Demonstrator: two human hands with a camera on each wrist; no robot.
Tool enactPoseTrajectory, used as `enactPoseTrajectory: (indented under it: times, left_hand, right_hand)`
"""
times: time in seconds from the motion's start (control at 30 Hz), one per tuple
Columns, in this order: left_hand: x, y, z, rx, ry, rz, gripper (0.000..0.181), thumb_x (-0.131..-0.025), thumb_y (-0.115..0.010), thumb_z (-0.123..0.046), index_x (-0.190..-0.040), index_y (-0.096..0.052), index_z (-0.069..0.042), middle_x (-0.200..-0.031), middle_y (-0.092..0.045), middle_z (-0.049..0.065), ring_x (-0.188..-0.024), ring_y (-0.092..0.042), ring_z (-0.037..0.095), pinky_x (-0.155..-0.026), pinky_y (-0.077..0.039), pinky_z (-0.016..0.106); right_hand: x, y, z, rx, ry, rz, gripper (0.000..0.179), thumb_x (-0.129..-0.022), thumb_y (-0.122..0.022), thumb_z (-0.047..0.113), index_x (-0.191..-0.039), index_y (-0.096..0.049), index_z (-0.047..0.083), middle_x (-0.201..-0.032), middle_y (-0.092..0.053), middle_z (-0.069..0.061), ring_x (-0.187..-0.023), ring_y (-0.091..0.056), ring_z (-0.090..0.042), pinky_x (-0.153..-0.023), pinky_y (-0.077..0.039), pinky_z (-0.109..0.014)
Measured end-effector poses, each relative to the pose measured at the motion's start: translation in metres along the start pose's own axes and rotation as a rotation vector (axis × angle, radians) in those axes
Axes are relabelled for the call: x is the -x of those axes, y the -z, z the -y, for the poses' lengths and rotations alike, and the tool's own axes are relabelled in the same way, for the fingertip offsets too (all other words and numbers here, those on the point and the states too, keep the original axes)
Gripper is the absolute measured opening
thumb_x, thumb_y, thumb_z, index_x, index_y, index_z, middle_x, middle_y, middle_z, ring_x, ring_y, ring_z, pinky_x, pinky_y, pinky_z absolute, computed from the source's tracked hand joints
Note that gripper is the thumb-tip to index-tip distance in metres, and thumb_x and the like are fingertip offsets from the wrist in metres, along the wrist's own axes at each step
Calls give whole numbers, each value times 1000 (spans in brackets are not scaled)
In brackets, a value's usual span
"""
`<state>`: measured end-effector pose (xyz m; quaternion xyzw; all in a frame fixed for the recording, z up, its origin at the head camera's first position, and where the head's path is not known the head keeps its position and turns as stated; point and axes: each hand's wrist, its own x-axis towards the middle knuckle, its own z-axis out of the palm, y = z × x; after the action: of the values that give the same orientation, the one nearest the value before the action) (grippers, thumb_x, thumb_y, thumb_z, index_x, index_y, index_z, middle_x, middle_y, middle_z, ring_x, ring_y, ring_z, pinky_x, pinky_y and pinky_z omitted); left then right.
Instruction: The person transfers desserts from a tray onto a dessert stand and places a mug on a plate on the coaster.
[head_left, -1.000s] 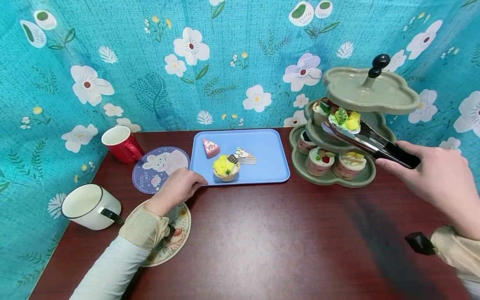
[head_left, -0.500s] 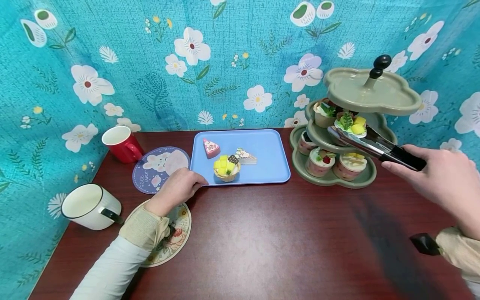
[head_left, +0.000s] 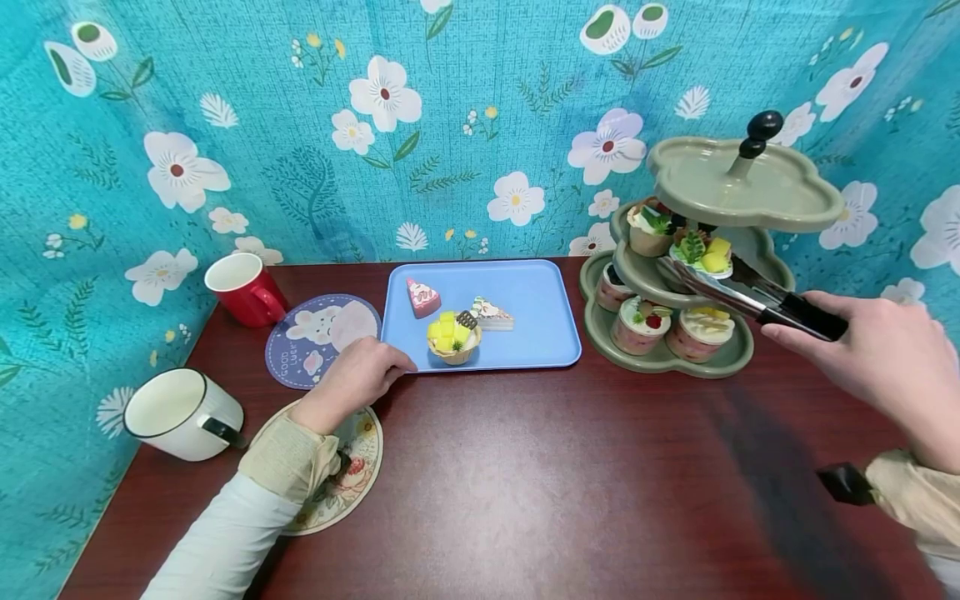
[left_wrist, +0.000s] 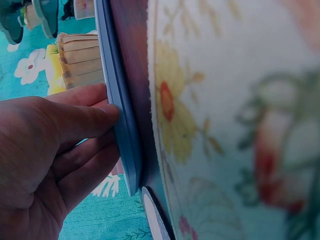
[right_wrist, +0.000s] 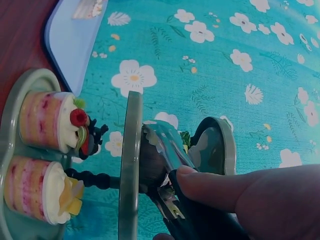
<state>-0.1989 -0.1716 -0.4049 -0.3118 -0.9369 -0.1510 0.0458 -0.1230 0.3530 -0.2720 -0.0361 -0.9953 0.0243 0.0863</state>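
In the head view my left hand (head_left: 356, 373) pinches the near-left rim of the blue tray (head_left: 543, 321), thumb against the edge (left_wrist: 122, 120) in the left wrist view. On the tray are a fruit tart (head_left: 453, 337), a pink cake wedge (head_left: 423, 298) and a white cake slice (head_left: 492, 314). My right hand (head_left: 881, 350) grips black-handled metal tongs (head_left: 720, 289). Their tips lie around a cupcake (head_left: 708, 255) topped with yellow cubes and a green leaf, at the middle tier of the green stand (head_left: 787, 187). The tongs partly hide the cupcake's base.
Another green-topped cupcake (head_left: 649, 229) sits on the middle tier. Cake cups (head_left: 641, 327) fill the bottom tier; the top tier overhangs the tongs. At left stand a red mug (head_left: 240, 292) and white mug (head_left: 176, 417), near a bunny mat (head_left: 300, 321) and floral mat (head_left: 360, 475).
The tongs and the yellow-topped cupcake have shifted slightly right and down at the middle tier, with my right hand moving along. My left hand stays on the tray rim.
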Motion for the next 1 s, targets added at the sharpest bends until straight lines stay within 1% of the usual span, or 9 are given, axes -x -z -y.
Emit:
enactPoseTrajectory:
  times: [0.3, 0.43, 0.5, 0.6, 0.7, 0.83, 0.9, 0.93, 1.0]
  left_hand:
    - [-1, 0, 0, -11, -5, -2, 15, -84, -74, -4, -91, -81, -15, -88, -78, -2, -81, -71, 17, -74, -58, 37]
    - [0, 1, 0, -14, -7, 1, 15, -84, -74, -4, -91, -81, -15, -88, -78, -2, -81, -71, 17, -75, -58, 37]
    - [-1, 1, 0, -14, -9, 1, 15, -84, -74, -4, -91, -81, -16, -88, -78, -2, -82, -71, 17, -75, -58, 37]
    - [-1, 0, 0, -14, -5, 3, 15, -85, -74, -5, -92, -81, -16, -89, -78, -2, -82, -72, 17, -75, -58, 37]
    - [0, 0, 0, -14, -1, 5, 15, -85, -74, -5, -92, -81, -16, -89, -78, -2, -82, -71, 17, -75, -58, 38]
    - [0, 1, -1, -12, 0, 7, 15, -85, -74, -4, -92, -81, -15, -89, -78, -1, -82, -71, 17, -75, -58, 38]
    - [0, 1, -1, -10, 1, 7, 15, -85, -74, -4, -92, -81, -15, -89, -78, -1, -82, -71, 17, -75, -58, 37]
    - [0, 1, -1, -10, 0, 6, 15, -85, -74, -4, -92, -81, -15, -89, -78, -1, -82, -71, 17, -75, -58, 37]
    - [0, 1, 0, -9, -1, 4, 14, -85, -74, -5, -92, -81, -15, -89, -78, -1, -82, -71, 17, -75, -58, 37]
  right_hand:
    - [0, 2, -2, 6, -19, 2, 91, -87, -60, 66, -135, -50, -11, -47, -48, -10, -62, -52, -44, -60, -41, -59]
    - [2, 4, -3, 9, -44, -7, 95, -85, -60, 69, -136, -49, -10, -46, -47, -9, -61, -52, -41, -52, -41, -49]
    - [5, 5, -3, 5, -64, -7, 97, -84, -60, 71, -137, -48, -10, -48, -48, -10, -59, -51, -37, -47, -36, -40]
    - [9, 6, -4, -22, -89, -19, 101, -83, -59, 72, -138, -45, -12, -55, -51, -16, -61, -49, -35, -45, -31, -34]
    - [15, 6, -7, -73, -87, -52, 96, -84, -63, 66, -134, -47, -15, -73, -57, -32, -64, -51, -37, -47, -31, -30]
    - [24, 2, -13, -234, -58, -141, 65, -87, -73, 41, -119, -57, -13, -84, -58, -38, -55, -49, -12, -44, -32, -22]
    - [30, 1, -16, -306, -50, -197, 54, -85, -76, 30, -112, -59, -13, -78, -59, -34, -52, -39, 5, -43, -30, -18]
    - [32, 0, -18, -335, -46, -226, 49, -85, -77, 26, -109, -60, -13, -71, -61, -22, -52, -33, 12, -42, -29, -16]
    - [37, 0, -18, -351, -44, -275, 49, -84, -78, 25, -107, -60, -13, -71, -60, -24, -51, -29, 16, -41, -27, -15]
